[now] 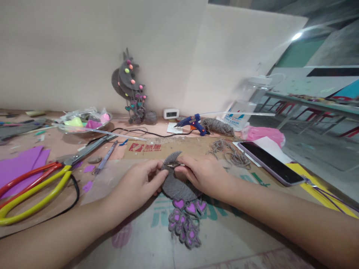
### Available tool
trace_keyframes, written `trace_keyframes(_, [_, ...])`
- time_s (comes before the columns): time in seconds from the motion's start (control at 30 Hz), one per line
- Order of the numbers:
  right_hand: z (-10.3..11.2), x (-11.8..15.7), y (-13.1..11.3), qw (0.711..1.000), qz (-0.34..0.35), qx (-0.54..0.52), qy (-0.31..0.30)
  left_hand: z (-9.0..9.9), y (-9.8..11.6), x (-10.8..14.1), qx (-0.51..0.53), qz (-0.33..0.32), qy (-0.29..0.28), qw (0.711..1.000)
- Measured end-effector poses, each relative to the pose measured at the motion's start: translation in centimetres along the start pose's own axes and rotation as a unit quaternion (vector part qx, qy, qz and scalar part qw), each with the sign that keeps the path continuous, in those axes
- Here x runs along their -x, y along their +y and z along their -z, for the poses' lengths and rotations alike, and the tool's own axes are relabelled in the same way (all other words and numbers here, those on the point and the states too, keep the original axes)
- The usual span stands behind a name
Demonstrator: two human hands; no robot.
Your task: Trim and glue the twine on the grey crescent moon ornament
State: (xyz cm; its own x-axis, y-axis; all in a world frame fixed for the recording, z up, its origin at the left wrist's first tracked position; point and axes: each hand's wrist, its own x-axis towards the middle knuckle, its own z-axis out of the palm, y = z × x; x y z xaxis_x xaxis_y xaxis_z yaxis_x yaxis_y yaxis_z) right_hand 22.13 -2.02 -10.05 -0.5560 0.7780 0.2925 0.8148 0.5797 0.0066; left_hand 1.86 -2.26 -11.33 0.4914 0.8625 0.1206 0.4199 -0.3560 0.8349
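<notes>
A crescent moon ornament (pixel 178 188) wrapped in grey yarn lies near the middle of the cardboard. Purple heart charms (pixel 190 207) edged in grey yarn hang from its lower side, with purple flower-like pieces (pixel 183 226) bunched below them. On its left edge, my left hand (pixel 143 177) pinches the crescent between thumb and fingers. My right hand (pixel 203 173) is closed at the upper tip, thumb and forefinger pressed together near the inner curve. Whether a small yarn end sits between those fingertips is hidden.
Scissors (pixel 67 164) with red and yellow handles, a pen (pixel 106 157) and purple sheets (pixel 25 168) lie left. Behind are a blue glue gun (pixel 193 123), a clock (pixel 171 113) and a finished moon hanging (pixel 129 82). Loose yarn (pixel 232 153) and a phone (pixel 270 162) lie right.
</notes>
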Motion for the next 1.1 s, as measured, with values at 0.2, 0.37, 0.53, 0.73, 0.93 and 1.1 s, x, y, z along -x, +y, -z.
trace_keyframes(0.2, [-0.2,0.1,0.2,0.995,-0.043,-0.093,0.019,0.0,-0.3,-0.3,0.088,0.048,-0.015,0.995])
trace_keyframes(0.37, [0.4,-0.3,0.3,0.958,-0.134,-0.251,0.031,-0.1,-0.7,-0.6,0.152,0.078,-0.020,0.985])
trace_keyframes(0.53, [0.3,-0.5,-0.3,0.921,-0.125,-0.360,-0.076,-0.1,-0.7,-0.6,0.163,0.070,-0.021,0.984])
trace_keyframes(0.73, [0.0,-0.1,-1.1,0.941,-0.075,-0.321,-0.082,0.4,0.0,-0.6,0.074,0.034,0.061,0.995])
trace_keyframes(0.93, [-0.3,-0.3,-1.0,0.936,-0.057,-0.336,-0.093,0.8,0.3,-0.5,0.079,0.041,0.090,0.992])
trace_keyframes(1.1, [-0.4,-0.4,-0.9,0.936,-0.061,-0.332,-0.102,0.6,-0.4,-1.0,0.066,0.043,0.082,0.993])
